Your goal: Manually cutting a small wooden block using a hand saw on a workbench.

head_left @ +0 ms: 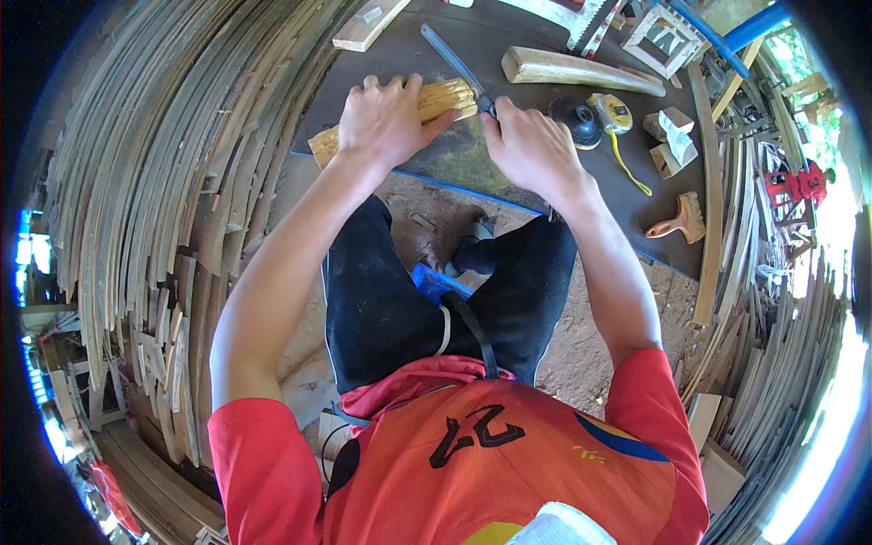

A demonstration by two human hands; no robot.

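Right side crowded!

Left hand (381, 118) pinches the wood (450, 96) at the near left of the tabletop (472, 32); right hand's (536, 145) grip closes round the long tool (448, 56)! Tape measure (613, 114) just right, brush (679, 222) nearer, wooden bar (581, 71) beyond.

Dark tabletop (490, 27), tape measure (614, 113), brush (683, 220)

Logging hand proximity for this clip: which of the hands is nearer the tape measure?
Right. The right hand is just left of the tape measure; the left hand is farther left, on the wooden piece.
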